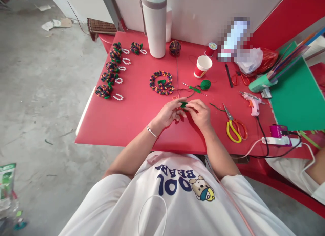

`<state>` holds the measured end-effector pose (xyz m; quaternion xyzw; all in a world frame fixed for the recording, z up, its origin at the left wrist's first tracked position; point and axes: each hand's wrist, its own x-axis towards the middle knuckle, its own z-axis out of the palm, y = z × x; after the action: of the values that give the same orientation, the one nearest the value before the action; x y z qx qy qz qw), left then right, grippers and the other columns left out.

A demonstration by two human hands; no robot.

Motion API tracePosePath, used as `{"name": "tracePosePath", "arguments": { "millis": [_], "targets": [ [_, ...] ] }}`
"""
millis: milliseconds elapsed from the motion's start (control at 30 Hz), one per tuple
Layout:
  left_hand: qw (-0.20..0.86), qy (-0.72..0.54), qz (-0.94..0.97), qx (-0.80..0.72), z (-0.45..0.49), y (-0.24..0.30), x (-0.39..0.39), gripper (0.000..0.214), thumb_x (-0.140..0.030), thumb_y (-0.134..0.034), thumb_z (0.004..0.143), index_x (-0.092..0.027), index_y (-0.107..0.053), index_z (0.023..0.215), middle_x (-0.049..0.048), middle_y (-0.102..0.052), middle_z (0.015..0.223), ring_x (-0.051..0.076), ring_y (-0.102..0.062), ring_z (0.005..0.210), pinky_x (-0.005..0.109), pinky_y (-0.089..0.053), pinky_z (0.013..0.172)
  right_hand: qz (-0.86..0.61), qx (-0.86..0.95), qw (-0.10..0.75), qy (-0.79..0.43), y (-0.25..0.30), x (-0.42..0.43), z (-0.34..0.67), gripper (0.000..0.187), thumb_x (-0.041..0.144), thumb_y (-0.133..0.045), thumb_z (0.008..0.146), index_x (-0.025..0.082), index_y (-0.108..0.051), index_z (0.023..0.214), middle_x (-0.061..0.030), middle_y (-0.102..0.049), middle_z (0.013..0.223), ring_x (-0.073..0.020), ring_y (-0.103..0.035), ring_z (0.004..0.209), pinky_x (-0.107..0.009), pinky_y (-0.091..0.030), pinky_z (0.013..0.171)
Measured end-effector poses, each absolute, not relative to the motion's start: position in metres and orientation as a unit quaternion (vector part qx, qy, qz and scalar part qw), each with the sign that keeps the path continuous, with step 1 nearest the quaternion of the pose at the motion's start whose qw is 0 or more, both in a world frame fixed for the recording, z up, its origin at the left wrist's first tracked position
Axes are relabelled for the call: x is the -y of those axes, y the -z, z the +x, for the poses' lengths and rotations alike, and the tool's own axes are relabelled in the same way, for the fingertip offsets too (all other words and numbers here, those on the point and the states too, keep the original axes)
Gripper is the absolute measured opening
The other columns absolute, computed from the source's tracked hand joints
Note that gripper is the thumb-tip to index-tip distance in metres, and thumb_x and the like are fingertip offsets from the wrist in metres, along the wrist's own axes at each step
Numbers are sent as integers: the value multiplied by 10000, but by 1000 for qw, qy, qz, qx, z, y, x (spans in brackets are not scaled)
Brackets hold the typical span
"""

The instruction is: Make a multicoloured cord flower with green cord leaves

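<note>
Inside table edge [114, 142], hands [166, 113] [199, 115] pinching green piece [183, 104]

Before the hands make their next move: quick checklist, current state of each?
1. Green piece in hand: ok, held by left hand and right hand together.
2. Scissors clear of both hands: ok, lying to the right of the right hand.
3. Glue gun set down: ok, on the table, apart from the scissors.
4. Glue gun cool: cannot tell.
5. Cup covered: not ok, upright but open on top.
</note>
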<state>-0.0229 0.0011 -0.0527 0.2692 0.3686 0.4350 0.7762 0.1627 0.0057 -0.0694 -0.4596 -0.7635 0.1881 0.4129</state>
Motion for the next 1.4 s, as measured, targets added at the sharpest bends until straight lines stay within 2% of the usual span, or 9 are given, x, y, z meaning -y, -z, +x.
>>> {"name": "tracePosePath", "arguments": {
  "millis": [100, 167, 400, 667, 900, 1000, 1133, 1300, 1400],
  "targets": [
    [665, -501, 385, -398, -29, 44, 1, 577, -57, -753, 684, -237, -766, 1232, 60, -702, 1208, 91, -679, 667, 194, -481, 510, -465, 743, 433, -211, 70, -5, 164, 116, 308, -696, 1005, 285, -806, 973, -53, -779, 983, -214, -747, 935, -375, -623, 887],
    [598, -499, 468, -418, -32, 39, 3, 473, -1, -808, 646, -218, -830, 1066, 62, -680, 1188, 88, -663, 742, 182, -484, 573, -461, 738, 438, -225, 69, -5, 166, 112, 307, -703, 1000, 278, -806, 966, -61, -783, 990, -218, -749, 941, -378, -621, 894],
    [569, -499, 466, -458, -30, 47, 1, 232, -79, -919, 679, -224, -848, 844, 82, -760, 985, 197, -707, 953, 251, -557, 806, -480, 697, 435, -308, 70, -1, 164, 137, 333, -675, 1004, 269, -791, 969, -56, -811, 1024, -217, -761, 932, -381, -628, 916],
    [515, -520, 519, -441, -30, 50, 0, 124, -159, -887, 758, -259, -869, 828, 61, -789, 903, 215, -721, 928, 336, -585, 926, -459, 712, 443, -294, 67, -2, 166, 108, 345, -721, 978, 272, -801, 989, -59, -815, 1027, -214, -762, 952, -369, -624, 898],
    [522, -530, 492, -452, -30, 44, 2, 144, -114, -865, 753, -256, -864, 780, 53, -788, 880, 202, -721, 888, 319, -590, 889, -469, 695, 465, -286, 64, 3, 162, 123, 358, -740, 961, 273, -803, 899, -50, -817, 978, -214, -767, 921, -373, -626, 894],
    [524, -525, 494, -455, -30, 38, 4, 130, -111, -868, 750, -230, -866, 804, 68, -788, 890, 203, -718, 880, 295, -581, 834, -460, 662, 476, -352, 63, 6, 161, 161, 386, -734, 955, 257, -797, 1027, -56, -819, 1007, -195, -768, 854, -329, -628, 787],
    [514, -523, 514, -446, -30, 41, 4, 110, -109, -805, 801, -197, -861, 833, 82, -792, 920, 175, -713, 845, 256, -553, 752, -473, 608, 461, -441, 64, 6, 163, 392, 477, -698, 953, 233, -735, 1257, -65, -828, 1026, -180, -763, 758, -304, -615, 690],
    [511, -532, 512, -440, -29, 57, 0, 148, -125, -804, 760, -160, -827, 901, 60, -786, 894, 143, -713, 779, 248, -565, 732, -511, 596, 425, -451, 66, 4, 163, 392, 573, -703, 933, 212, -800, 1048, -71, -840, 909, -211, -781, 795, -315, -612, 711],
    [569, -530, 469, -419, -27, 61, -1, 396, -190, -854, 741, -161, -780, 1128, 44, -785, 910, 148, -737, 733, 254, -586, 682, -520, 602, 424, -432, 68, 3, 160, 349, 553, -698, 940, 226, -812, 983, -62, -846, 898, -224, -791, 814, -335, -617, 740]
  ]
}}
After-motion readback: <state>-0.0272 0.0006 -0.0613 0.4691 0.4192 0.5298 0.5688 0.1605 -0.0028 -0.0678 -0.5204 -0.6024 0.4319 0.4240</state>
